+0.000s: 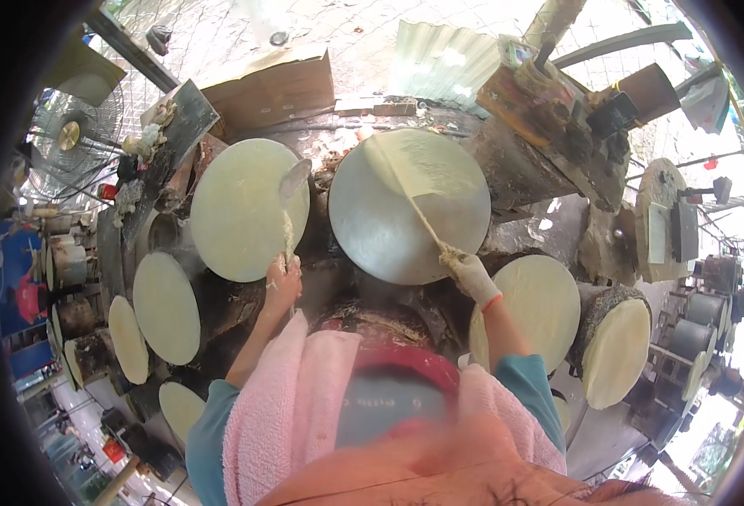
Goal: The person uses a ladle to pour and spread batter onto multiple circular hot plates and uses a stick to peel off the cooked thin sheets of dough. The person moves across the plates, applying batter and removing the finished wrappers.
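Note:
My left hand, bare and spotted with batter, grips the batter-coated handle of a metal ladle. The ladle's bowl is over the right edge of a round griddle covered with a pale batter sheet. In a white glove with an orange cuff, my right hand holds the near end of a long thin stick coated in batter. That stick lies across a second round metal griddle. Pale batter covers the far part of this griddle; its near part is bare metal.
More round griddles with pale sheets stand at the left and right. A cardboard sheet and corrugated panel are beyond them. At the far left are a fan and a person in red.

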The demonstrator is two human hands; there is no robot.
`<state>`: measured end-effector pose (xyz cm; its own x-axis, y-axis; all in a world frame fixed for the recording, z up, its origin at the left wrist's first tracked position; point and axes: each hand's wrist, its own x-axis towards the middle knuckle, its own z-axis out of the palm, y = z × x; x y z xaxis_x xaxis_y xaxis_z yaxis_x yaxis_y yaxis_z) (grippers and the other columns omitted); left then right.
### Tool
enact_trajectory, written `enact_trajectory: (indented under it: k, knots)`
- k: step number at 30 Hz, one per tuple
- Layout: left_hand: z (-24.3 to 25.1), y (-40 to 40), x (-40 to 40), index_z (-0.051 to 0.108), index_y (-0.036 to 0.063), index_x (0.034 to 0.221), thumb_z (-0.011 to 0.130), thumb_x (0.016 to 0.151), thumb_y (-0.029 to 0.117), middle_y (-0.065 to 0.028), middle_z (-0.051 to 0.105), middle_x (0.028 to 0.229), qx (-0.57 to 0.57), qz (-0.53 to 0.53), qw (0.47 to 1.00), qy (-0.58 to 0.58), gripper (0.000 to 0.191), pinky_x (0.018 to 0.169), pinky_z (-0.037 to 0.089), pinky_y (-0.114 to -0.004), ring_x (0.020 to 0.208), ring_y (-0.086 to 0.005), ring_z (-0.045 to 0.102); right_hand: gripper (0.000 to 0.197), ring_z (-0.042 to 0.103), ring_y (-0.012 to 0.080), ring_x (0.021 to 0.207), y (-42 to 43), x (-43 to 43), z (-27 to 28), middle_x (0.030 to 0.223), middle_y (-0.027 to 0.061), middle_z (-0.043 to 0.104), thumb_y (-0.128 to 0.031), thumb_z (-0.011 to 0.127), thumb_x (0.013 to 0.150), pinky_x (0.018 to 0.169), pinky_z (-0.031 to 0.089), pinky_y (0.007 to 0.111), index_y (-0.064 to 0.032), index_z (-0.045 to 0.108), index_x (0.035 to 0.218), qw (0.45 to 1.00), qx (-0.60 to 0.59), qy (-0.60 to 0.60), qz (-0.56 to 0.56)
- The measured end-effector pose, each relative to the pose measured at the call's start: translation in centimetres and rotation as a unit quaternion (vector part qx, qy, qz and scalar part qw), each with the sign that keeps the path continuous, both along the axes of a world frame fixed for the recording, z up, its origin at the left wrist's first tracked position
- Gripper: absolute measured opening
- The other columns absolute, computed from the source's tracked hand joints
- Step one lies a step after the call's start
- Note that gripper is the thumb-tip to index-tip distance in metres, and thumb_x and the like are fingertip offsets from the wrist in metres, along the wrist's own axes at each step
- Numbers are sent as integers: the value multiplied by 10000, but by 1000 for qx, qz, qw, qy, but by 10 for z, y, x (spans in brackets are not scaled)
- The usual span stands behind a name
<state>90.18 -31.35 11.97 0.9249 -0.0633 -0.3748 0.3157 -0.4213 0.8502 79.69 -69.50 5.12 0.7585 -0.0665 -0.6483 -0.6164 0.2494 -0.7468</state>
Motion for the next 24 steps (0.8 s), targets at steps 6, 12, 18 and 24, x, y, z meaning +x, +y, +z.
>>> enact_trajectory:
  k: [6,12,18,24]
  knots:
    - [7,-5,-9,463,6,818,513,924,198,-30,437,536,18,13,1000,17,224,368,342,-283,388,-108,409,335,498,34,648,-72,27,15,789,-33,583,-211,594,896,572,402,186,-15,603,1168,987,-153,-54,9]
    - [-10,7,-34,457,20,810,497,922,190,-39,446,534,61,34,997,16,207,362,330,-286,378,-118,411,316,430,22,526,-42,16,46,723,-59,565,-231,616,883,450,334,190,-61,626,1149,981,-65,71,167]
    - [0,3,-33,455,0,793,490,925,217,-83,475,565,107,14,994,21,257,418,388,-325,440,-169,478,369,489,36,691,-100,49,13,847,-43,596,-187,617,876,615,406,189,-51,584,1217,982,-151,-48,104]
    - [-15,29,-53,470,-18,810,504,910,195,-141,495,596,229,-58,960,-151,237,463,406,-370,473,-242,507,360,392,14,483,-85,45,40,712,-57,557,-192,635,856,431,299,178,-74,603,1194,962,-87,42,257]
